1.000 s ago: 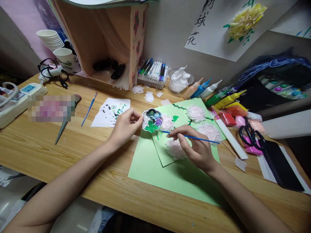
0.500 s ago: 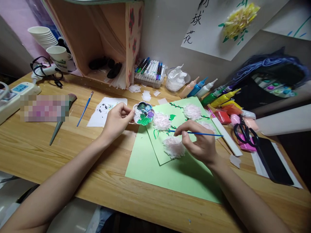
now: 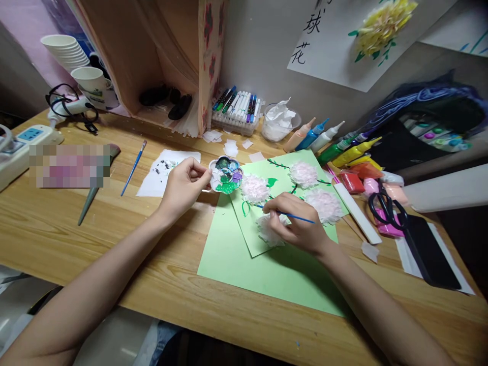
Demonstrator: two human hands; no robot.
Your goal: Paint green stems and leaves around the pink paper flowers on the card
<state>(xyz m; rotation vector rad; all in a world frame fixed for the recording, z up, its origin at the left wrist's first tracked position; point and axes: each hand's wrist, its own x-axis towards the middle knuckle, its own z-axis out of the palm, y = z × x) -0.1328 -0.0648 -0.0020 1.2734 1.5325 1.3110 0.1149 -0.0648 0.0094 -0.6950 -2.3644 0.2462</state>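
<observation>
Between thumb and fingers, my left hand (image 3: 186, 184) pinches the edge of a flower-shaped paint palette (image 3: 225, 175) with green, purple and dark paint in its wells. My right hand (image 3: 295, 222) grips a thin blue paintbrush (image 3: 301, 218), its tip pointing left near a green leaf outline (image 3: 245, 208). Below it lies a light green card (image 3: 249, 239) bearing several pale pink ruffled paper flowers (image 3: 255, 189), dark stems and green leaves. The card rests on a larger green sheet (image 3: 229, 264). The right hand partly covers the lowest flower (image 3: 269, 231).
A second brush (image 3: 133, 169) and a paint-stained paper (image 3: 168, 161) lie on the left. Behind are a marker box (image 3: 237, 109), a tissue-filled bowl (image 3: 280, 122) and paint bottles (image 3: 318, 134). Scissors (image 3: 387, 211) and a black phone (image 3: 432, 254) sit on the right.
My right hand has shifted left with the paintbrush, uncovering the flower on the right and covering more of the lowest one. My left hand still holds the palette in nearly the same place.
</observation>
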